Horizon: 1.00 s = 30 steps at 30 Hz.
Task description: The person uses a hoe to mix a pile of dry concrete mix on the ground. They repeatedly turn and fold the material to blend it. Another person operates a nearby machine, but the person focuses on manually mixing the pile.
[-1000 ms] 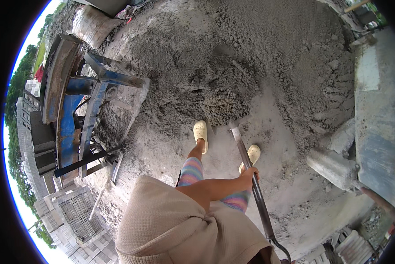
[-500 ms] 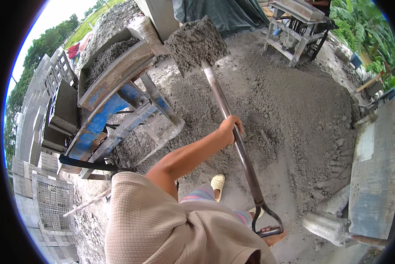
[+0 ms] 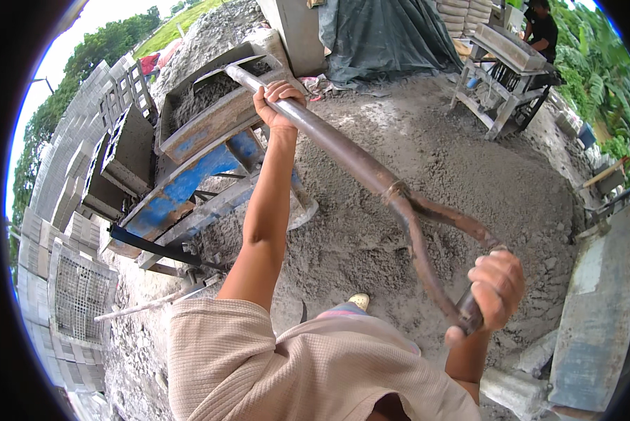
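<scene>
A long-handled shovel (image 3: 343, 151) slants across the view, its metal shaft worn and brown. My left hand (image 3: 278, 102) is wrapped round the shaft near the blade end, arm stretched out. At the other end, my right hand (image 3: 496, 288) grips the crossbar of the forked handle. The blade is tipped at the long metal trough (image 3: 224, 116), seen nearly edge-on, so little of its face shows. Dark grey wet mix (image 3: 206, 98) lies in the trough. Blue-painted metal framing (image 3: 182, 184) carries the trough.
Grey mix (image 3: 427, 189) spreads over the ground in front of me. Hollow concrete blocks (image 3: 129, 151) stand at left. At far right a person (image 3: 541, 31) is beside a work stand (image 3: 501, 77). A metal sheet (image 3: 595, 302) leans at right; a dark tarp (image 3: 385, 42) hangs behind.
The loaded shovel blade has swung left and tipped at the trough; its load is off the blade as far as visible. My right hand has risen with the handle, and my left has reached farther forward.
</scene>
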Each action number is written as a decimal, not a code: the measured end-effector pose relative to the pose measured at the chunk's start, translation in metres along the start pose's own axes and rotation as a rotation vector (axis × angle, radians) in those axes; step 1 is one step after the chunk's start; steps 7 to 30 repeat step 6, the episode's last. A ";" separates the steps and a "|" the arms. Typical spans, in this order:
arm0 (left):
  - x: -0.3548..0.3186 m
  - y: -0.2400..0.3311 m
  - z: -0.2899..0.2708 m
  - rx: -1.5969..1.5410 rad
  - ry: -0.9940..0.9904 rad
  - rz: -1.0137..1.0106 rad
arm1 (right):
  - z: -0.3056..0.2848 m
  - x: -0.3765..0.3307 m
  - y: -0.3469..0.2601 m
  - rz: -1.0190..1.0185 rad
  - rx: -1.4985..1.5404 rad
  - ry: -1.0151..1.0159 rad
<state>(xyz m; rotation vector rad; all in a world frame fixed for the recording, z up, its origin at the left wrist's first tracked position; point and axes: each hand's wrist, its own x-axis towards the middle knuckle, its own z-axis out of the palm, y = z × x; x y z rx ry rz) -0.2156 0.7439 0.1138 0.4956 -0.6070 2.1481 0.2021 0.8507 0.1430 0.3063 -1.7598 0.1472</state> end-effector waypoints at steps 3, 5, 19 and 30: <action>-0.030 -0.020 0.017 0.026 0.034 -0.042 | -0.028 -0.022 -0.032 0.049 -0.049 0.001; -0.037 -0.048 0.023 0.141 0.076 -0.066 | -0.047 -0.038 -0.041 0.232 -0.048 0.107; -0.039 -0.066 0.027 0.182 0.096 -0.092 | -0.064 -0.051 -0.044 0.401 0.007 0.113; -0.039 -0.066 0.027 0.182 0.096 -0.092 | -0.064 -0.051 -0.044 0.401 0.007 0.113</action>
